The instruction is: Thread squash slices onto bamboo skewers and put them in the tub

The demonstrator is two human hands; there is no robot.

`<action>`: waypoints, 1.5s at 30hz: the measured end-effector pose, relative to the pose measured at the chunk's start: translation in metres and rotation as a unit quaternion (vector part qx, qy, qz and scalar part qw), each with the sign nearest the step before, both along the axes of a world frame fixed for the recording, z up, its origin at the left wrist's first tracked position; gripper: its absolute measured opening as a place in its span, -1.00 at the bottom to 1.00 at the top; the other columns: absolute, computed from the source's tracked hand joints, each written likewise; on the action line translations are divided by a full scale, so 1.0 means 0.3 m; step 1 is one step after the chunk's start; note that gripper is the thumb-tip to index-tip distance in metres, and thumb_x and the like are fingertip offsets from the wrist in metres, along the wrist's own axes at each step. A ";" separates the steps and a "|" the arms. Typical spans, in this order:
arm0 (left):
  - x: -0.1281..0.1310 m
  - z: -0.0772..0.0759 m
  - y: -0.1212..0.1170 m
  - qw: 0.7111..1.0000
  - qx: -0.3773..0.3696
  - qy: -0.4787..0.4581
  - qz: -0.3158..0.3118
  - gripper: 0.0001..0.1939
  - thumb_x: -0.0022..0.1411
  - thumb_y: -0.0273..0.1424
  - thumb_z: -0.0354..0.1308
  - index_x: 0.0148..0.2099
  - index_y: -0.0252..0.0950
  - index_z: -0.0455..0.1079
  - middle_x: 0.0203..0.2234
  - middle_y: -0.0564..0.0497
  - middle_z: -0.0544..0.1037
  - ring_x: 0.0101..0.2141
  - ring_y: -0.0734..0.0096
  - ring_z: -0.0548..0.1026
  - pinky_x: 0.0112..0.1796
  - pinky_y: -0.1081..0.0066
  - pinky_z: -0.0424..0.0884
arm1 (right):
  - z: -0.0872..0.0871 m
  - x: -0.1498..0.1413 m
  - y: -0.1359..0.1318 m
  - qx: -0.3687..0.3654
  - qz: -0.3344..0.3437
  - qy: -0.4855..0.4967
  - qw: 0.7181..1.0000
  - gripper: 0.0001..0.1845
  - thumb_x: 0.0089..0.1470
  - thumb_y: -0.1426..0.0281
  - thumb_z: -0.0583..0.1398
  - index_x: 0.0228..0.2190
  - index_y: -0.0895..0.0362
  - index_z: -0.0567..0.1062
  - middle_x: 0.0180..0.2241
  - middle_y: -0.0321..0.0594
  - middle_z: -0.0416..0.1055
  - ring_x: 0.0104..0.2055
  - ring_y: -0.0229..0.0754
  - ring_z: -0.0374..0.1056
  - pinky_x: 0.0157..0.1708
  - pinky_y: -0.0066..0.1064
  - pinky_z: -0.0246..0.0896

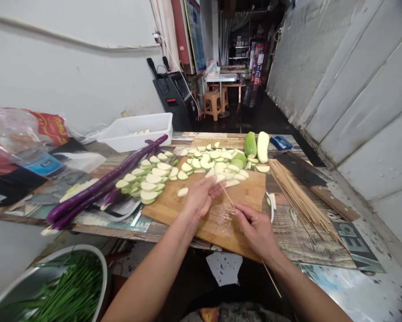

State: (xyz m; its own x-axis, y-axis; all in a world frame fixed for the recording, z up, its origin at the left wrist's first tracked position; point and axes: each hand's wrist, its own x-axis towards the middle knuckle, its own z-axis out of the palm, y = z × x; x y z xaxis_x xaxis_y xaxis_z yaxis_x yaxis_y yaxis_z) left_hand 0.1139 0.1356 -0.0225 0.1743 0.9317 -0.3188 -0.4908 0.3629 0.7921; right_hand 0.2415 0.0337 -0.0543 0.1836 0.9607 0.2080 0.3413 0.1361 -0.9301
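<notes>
In my right hand (256, 226) is a thin bamboo skewer (228, 197), pinched between thumb and fingers. Its rear end sticks out below the wrist, and its tip points up at my left hand (203, 197). The fingers of that hand are closed on a pale zucchini slice (220, 178), where the skewer's tip meets it; whether it has gone in is hard to see. Both hands are above the wooden cutting board (254, 192), which is wet in the middle. Many more zucchini slices (150, 187) lie piled along the board's far and left sides.
A cleaver (301, 170) and a bundle of skewers (295, 197) lie on the right. Beyond the board are zucchini pieces (250, 144). Long purple eggplants (110, 179) and a white tray (140, 127) occupy the left. A metal bowl (102, 259) of green stalks stands lower left.
</notes>
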 end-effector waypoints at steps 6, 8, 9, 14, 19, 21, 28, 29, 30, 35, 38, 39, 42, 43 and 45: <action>-0.001 0.002 -0.004 1.000 -0.013 0.001 0.001 -0.94 0.08 -0.55 0.14 -0.33 -0.44 0.39 -0.42 -0.16 0.56 -0.38 0.34 0.55 -0.30 0.41 0.48 | 0.006 -0.006 0.001 0.012 0.003 0.003 1.000 -0.71 0.05 0.35 0.11 -0.20 0.12 0.54 -0.23 -0.21 0.52 -0.22 -0.12 0.44 -0.21 -0.32 0.36; -0.001 0.004 -0.004 1.000 -0.013 0.006 -0.001 -0.94 0.07 -0.55 0.14 -0.33 -0.43 0.39 -0.42 -0.15 0.57 -0.40 0.34 0.55 -0.33 0.42 0.48 | 0.008 -0.007 0.001 0.012 0.002 -0.001 1.000 -0.71 0.05 0.35 0.11 -0.21 0.13 0.54 -0.23 -0.20 0.52 -0.23 -0.12 0.45 -0.21 -0.32 0.36; -0.002 0.005 -0.005 1.000 -0.012 0.009 -0.004 -0.94 0.07 -0.55 0.15 -0.33 -0.43 0.39 -0.42 -0.15 0.57 -0.41 0.35 0.55 -0.34 0.42 0.48 | 0.007 -0.007 0.000 0.012 0.002 -0.003 1.000 -0.71 0.05 0.34 0.11 -0.21 0.14 0.54 -0.23 -0.19 0.52 -0.23 -0.12 0.45 -0.21 -0.32 0.36; 0.007 0.014 -0.014 1.000 -0.016 0.009 -0.012 -0.95 0.07 -0.56 0.14 -0.35 -0.43 0.39 -0.43 -0.13 0.57 -0.40 0.34 0.55 -0.34 0.41 0.47 | 0.001 -0.005 -0.002 0.015 -0.002 -0.011 1.000 -0.71 0.06 0.34 0.10 -0.22 0.16 0.53 -0.24 -0.18 0.52 -0.24 -0.14 0.44 -0.22 -0.35 0.34; 0.029 0.024 -0.033 0.998 -0.044 -0.037 -0.004 -0.90 0.16 -0.46 0.10 -0.26 -0.39 0.37 -0.43 -0.13 0.56 -0.39 0.37 0.55 -0.33 0.44 0.47 | 0.004 -0.012 -0.005 0.005 -0.005 -0.051 0.999 -0.72 0.09 0.34 0.07 -0.24 0.15 0.52 -0.33 -0.20 0.53 -0.33 -0.17 0.44 -0.30 -0.39 0.33; 0.036 0.027 -0.039 0.998 -0.038 -0.041 -0.010 -0.88 0.17 -0.42 0.09 -0.25 -0.38 0.36 -0.42 -0.15 0.56 -0.38 0.38 0.55 -0.33 0.45 0.47 | 0.006 -0.018 -0.007 -0.001 -0.002 -0.063 0.998 -0.71 0.10 0.33 0.05 -0.24 0.14 0.51 -0.35 -0.21 0.53 -0.36 -0.19 0.43 -0.32 -0.41 0.32; 0.055 0.031 -0.037 0.999 -0.034 -0.021 -0.009 -0.88 0.14 -0.42 0.14 -0.29 -0.39 0.36 -0.45 -0.13 0.56 -0.41 0.39 0.54 -0.34 0.45 0.48 | 0.012 -0.032 -0.010 -0.006 -0.009 -0.072 0.997 -0.71 0.11 0.31 0.03 -0.30 0.11 0.52 -0.41 -0.24 0.52 -0.41 -0.21 0.41 -0.37 -0.44 0.29; 0.059 0.032 -0.038 0.999 -0.032 -0.022 -0.006 -0.90 0.14 -0.44 0.14 -0.30 -0.39 0.36 -0.45 -0.12 0.56 -0.42 0.39 0.54 -0.35 0.46 0.48 | 0.014 -0.032 -0.010 -0.006 -0.010 -0.073 0.997 -0.71 0.11 0.31 0.03 -0.31 0.11 0.52 -0.41 -0.24 0.52 -0.41 -0.20 0.41 -0.37 -0.44 0.28; 0.063 0.034 -0.039 0.999 -0.028 -0.025 -0.004 -0.92 0.13 -0.47 0.14 -0.30 -0.39 0.37 -0.46 -0.11 0.56 -0.42 0.40 0.54 -0.35 0.47 0.48 | 0.016 -0.033 -0.009 -0.005 -0.011 -0.074 0.997 -0.71 0.11 0.31 0.02 -0.32 0.11 0.52 -0.40 -0.24 0.52 -0.40 -0.20 0.41 -0.36 -0.44 0.28; 0.081 0.039 -0.050 0.999 -0.009 -0.037 -0.001 -0.94 0.09 -0.51 0.17 -0.33 -0.39 0.37 -0.46 -0.07 0.55 -0.40 0.40 0.55 -0.37 0.50 0.48 | 0.024 -0.039 -0.009 0.006 -0.015 -0.069 0.998 -0.71 0.13 0.33 0.00 -0.28 0.12 0.49 -0.33 -0.23 0.52 -0.32 -0.18 0.42 -0.30 -0.42 0.27; 0.083 0.037 -0.056 0.999 -0.010 -0.040 0.002 -0.93 0.07 -0.50 0.19 -0.34 -0.40 0.38 -0.46 -0.06 0.55 -0.38 0.39 0.55 -0.33 0.50 0.48 | 0.024 -0.041 -0.010 0.010 -0.016 -0.075 0.997 -0.71 0.13 0.33 -0.01 -0.27 0.12 0.49 -0.33 -0.23 0.52 -0.33 -0.19 0.43 -0.31 -0.43 0.27; 0.083 0.036 -0.058 0.999 -0.012 -0.042 0.002 -0.94 0.07 -0.51 0.19 -0.35 -0.40 0.38 -0.45 -0.06 0.55 -0.37 0.39 0.55 -0.33 0.49 0.48 | 0.024 -0.042 -0.011 0.011 -0.017 -0.078 0.997 -0.71 0.13 0.33 -0.01 -0.27 0.11 0.49 -0.33 -0.23 0.52 -0.33 -0.19 0.43 -0.31 -0.43 0.27; 0.081 0.033 -0.064 0.999 -0.020 -0.044 0.002 -0.95 0.08 -0.52 0.18 -0.35 -0.40 0.38 -0.44 -0.07 0.55 -0.37 0.39 0.55 -0.30 0.47 0.48 | 0.025 -0.043 -0.014 0.014 -0.019 -0.084 0.996 -0.71 0.13 0.35 -0.01 -0.26 0.09 0.49 -0.33 -0.23 0.53 -0.34 -0.19 0.43 -0.33 -0.43 0.28; 0.080 0.031 -0.066 0.999 -0.022 -0.044 0.003 -0.96 0.09 -0.52 0.17 -0.35 -0.40 0.38 -0.45 -0.07 0.55 -0.37 0.39 0.55 -0.29 0.46 0.49 | 0.025 -0.044 -0.014 0.015 -0.019 -0.085 0.996 -0.71 0.13 0.35 -0.01 -0.26 0.09 0.49 -0.34 -0.23 0.53 -0.35 -0.19 0.43 -0.33 -0.43 0.28; 0.079 0.028 -0.068 0.999 -0.025 -0.043 0.003 -0.97 0.11 -0.52 0.15 -0.35 -0.41 0.38 -0.45 -0.08 0.55 -0.38 0.38 0.55 -0.27 0.42 0.49 | 0.026 -0.045 -0.016 0.015 -0.020 -0.085 0.996 -0.71 0.13 0.35 0.00 -0.27 0.09 0.49 -0.34 -0.22 0.53 -0.37 -0.19 0.43 -0.33 -0.42 0.28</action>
State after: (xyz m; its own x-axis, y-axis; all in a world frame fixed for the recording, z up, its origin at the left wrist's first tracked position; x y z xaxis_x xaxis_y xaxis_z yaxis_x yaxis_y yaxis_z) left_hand 0.1375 0.1154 -0.0141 0.1987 0.9156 -0.3496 -0.5587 0.3989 0.7272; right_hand 0.2280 0.0289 -0.0467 0.1812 0.9462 0.2682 0.4998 0.1462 -0.8537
